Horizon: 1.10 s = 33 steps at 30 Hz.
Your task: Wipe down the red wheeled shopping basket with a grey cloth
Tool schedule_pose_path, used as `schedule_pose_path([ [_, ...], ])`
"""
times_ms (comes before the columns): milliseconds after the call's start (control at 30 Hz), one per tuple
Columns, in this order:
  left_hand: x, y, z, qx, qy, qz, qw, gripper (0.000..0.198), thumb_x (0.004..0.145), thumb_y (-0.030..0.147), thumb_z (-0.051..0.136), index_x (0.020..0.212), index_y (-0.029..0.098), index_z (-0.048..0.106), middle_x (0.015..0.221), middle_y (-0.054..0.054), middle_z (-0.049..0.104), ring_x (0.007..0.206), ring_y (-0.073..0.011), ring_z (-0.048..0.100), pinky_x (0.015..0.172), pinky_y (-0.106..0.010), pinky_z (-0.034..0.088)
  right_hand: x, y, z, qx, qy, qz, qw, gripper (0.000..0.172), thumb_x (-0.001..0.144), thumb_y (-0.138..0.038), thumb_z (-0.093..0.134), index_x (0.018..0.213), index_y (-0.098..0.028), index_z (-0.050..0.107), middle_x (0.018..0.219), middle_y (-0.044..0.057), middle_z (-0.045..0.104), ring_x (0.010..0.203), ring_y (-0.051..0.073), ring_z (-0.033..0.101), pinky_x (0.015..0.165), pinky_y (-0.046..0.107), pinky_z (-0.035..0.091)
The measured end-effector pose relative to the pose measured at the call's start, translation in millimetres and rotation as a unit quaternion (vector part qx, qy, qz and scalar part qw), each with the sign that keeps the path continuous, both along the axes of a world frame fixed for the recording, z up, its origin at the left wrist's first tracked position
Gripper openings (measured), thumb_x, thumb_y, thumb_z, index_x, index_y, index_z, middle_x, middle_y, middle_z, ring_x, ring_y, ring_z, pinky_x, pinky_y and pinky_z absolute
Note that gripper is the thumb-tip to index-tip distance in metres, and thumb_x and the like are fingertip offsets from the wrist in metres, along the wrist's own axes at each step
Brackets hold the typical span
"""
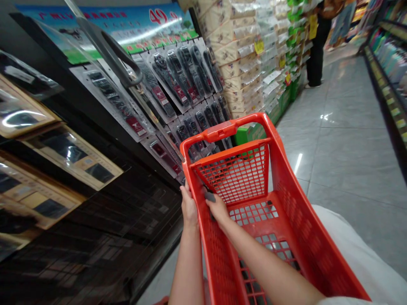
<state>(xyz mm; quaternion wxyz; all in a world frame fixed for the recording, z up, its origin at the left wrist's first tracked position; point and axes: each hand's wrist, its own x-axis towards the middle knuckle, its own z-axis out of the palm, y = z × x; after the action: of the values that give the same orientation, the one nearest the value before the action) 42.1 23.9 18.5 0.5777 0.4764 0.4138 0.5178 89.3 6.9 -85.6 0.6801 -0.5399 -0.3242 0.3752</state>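
Observation:
A red plastic shopping cart (318, 228) stands in front of me, its basket bare inside. My left hand (190, 207) is at the outside of the cart's left wall, thumb up, gripping that side near the front corner; some of its fingers are hidden. Reaching into the basket, my right hand (219, 208) is closed on a small dark grey piece (210, 196), pressed against the inner face of the same wall. Whether the piece is cloth is too blurred to tell. The cart's handle bar (222, 130) rises at the far end, beyond both hands.
Packaged belts (181, 76) hang on a rack at the left, with a grey pole (104, 46) in front. Boxed goods (54, 156) sit on dark shelves. Stacked packages (238, 63) line the aisle; a person in black trousers (316, 59) stands there. Shelving (388, 80) runs along the right.

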Motion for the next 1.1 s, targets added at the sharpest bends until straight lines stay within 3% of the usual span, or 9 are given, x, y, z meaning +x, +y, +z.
schedule_pose_path([
  [100, -1, 5, -3.6, 0.02, 0.017, 0.006, 1.0, 0.054, 0.098, 0.05, 0.02, 0.132, 0.028, 0.056, 0.123, 0.0, 0.066, 0.12, -0.0149, 0.057, 0.107, -0.027, 0.04, 2, 9, 43.3, 0.102, 0.046, -0.017, 0.994, 0.038, 0.075, -0.032, 0.064, 0.112, -0.023, 0.065, 0.109, 0.003, 0.07, 0.099, 0.019, 0.064, 0.092, 0.033, 0.049],
  [167, 0, 7, -5.0, 0.032, 0.012, 0.006, 0.999, 0.054, 0.097, 0.051, 0.022, 0.131, 0.027, 0.057, 0.125, 0.0, 0.065, 0.122, -0.015, 0.056, 0.107, -0.026, 0.039, 5, 10, 47.8, 0.153, 0.062, -0.005, 0.986, 0.044, 0.073, -0.034, 0.067, 0.115, -0.023, 0.063, 0.113, 0.003, 0.068, 0.102, 0.018, 0.063, 0.096, 0.033, 0.047],
  [367, 4, 0, -1.9, 0.003, 0.011, -0.023, 1.0, 0.058, 0.095, 0.057, 0.021, 0.137, 0.03, 0.049, 0.106, -0.001, 0.072, 0.111, -0.0198, 0.063, 0.097, -0.033, 0.049, 10, -10, -51.3, -0.035, 0.089, 0.011, 0.995, 0.023, 0.066, -0.024, 0.064, 0.088, -0.019, 0.068, 0.087, 0.002, 0.073, 0.083, 0.019, 0.066, 0.086, 0.036, 0.05],
  [467, 4, -2, -1.6, 0.013, 0.009, -0.009, 1.0, 0.056, 0.095, 0.055, 0.022, 0.136, 0.029, 0.051, 0.112, -0.001, 0.071, 0.115, -0.0191, 0.061, 0.097, -0.031, 0.048, 8, -10, -67.8, -0.156, 0.031, 0.01, 0.987, 0.009, 0.067, -0.022, 0.061, 0.074, -0.019, 0.066, 0.074, 0.001, 0.071, 0.077, 0.02, 0.065, 0.081, 0.036, 0.051],
  [567, 3, 0, -1.9, 0.015, -0.002, -0.026, 1.0, 0.058, 0.096, 0.055, 0.019, 0.135, 0.028, 0.052, 0.112, -0.002, 0.071, 0.114, -0.0187, 0.061, 0.099, -0.031, 0.047, 6, 2, -29.2, -0.13, 0.031, -0.001, 0.991, 0.013, 0.073, -0.024, 0.058, 0.081, -0.019, 0.068, 0.082, 0.002, 0.072, 0.082, 0.019, 0.066, 0.082, 0.034, 0.051],
  [700, 5, 1, -0.6, 0.025, -0.025, -0.026, 0.999, 0.058, 0.097, 0.05, 0.015, 0.132, 0.025, 0.055, 0.117, -0.002, 0.069, 0.117, -0.0164, 0.059, 0.103, -0.027, 0.043, 2, 5, 29.1, 0.103, 0.039, -0.029, 0.993, 0.037, 0.077, -0.033, 0.063, 0.112, -0.021, 0.063, 0.112, 0.005, 0.068, 0.103, 0.018, 0.063, 0.094, 0.032, 0.047],
  [767, 5, 1, 0.7, 0.018, -0.034, -0.021, 0.999, 0.058, 0.097, 0.049, 0.015, 0.133, 0.025, 0.053, 0.12, -0.002, 0.067, 0.118, -0.0155, 0.058, 0.104, -0.026, 0.042, -1, -2, 28.8, 0.131, 0.032, -0.047, 0.99, 0.041, 0.076, -0.039, 0.067, 0.112, -0.02, 0.063, 0.115, 0.006, 0.067, 0.105, 0.019, 0.061, 0.097, 0.033, 0.046],
  [933, 4, -4, 2.3, -0.011, -0.028, -0.037, 0.999, 0.06, 0.095, 0.056, 0.013, 0.14, 0.032, 0.045, 0.118, 0.0, 0.069, 0.111, -0.0167, 0.063, 0.099, -0.03, 0.047, -6, -8, -8.4, -0.038, 0.135, -0.064, 0.988, 0.033, 0.08, -0.042, 0.059, 0.101, -0.018, 0.065, 0.097, 0.006, 0.071, 0.089, 0.02, 0.066, 0.086, 0.036, 0.052],
  [1100, 0, 0, -0.9, -0.009, -0.065, -0.015, 0.998, 0.061, 0.096, 0.056, 0.018, 0.132, 0.024, 0.055, 0.114, -0.004, 0.07, 0.113, -0.017, 0.062, 0.101, -0.028, 0.045, -2, -6, 48.4, 0.105, 0.036, -0.042, 0.993, 0.037, 0.08, -0.037, 0.063, 0.114, -0.021, 0.064, 0.113, 0.006, 0.067, 0.104, 0.02, 0.062, 0.097, 0.035, 0.047],
])
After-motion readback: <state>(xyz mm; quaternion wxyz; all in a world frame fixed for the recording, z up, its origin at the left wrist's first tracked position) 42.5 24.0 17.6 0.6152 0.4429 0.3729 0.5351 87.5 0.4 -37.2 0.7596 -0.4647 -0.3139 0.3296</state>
